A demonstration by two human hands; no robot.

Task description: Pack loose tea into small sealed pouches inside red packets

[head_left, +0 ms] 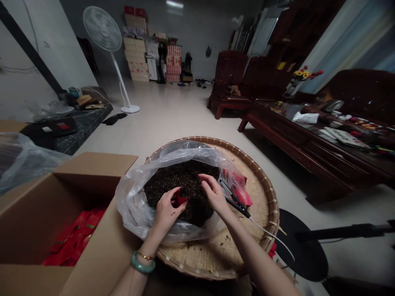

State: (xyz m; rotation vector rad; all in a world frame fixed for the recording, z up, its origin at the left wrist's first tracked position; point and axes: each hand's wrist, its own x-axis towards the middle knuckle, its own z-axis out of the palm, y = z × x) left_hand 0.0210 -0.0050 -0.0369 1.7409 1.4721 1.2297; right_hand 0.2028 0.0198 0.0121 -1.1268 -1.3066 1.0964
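Observation:
Dark loose tea leaves (185, 170) fill a clear plastic bag (131, 195), its mouth spread wide on a round woven bamboo tray (203, 259). My left hand (166, 211) pinches a small red pouch (180, 199) between thumb and fingers over the tea; dark leaves show at the pouch's top. To its right, my right hand (215, 197) hovers above the leaves with its fingers apart, holding nothing. Beside that hand, a black flat-iron-like tool (236, 201) with a white cord lies on the tray. Red pouches (240, 187) lie partly behind the bag's edge.
An open cardboard box (101, 242) with many red packets (78, 236) stands left of the tray. A black round stand base (300, 244) is at the right. Farther off are a low wooden table (286, 135), a white standing fan (117, 74) and stacked boxes (135, 57).

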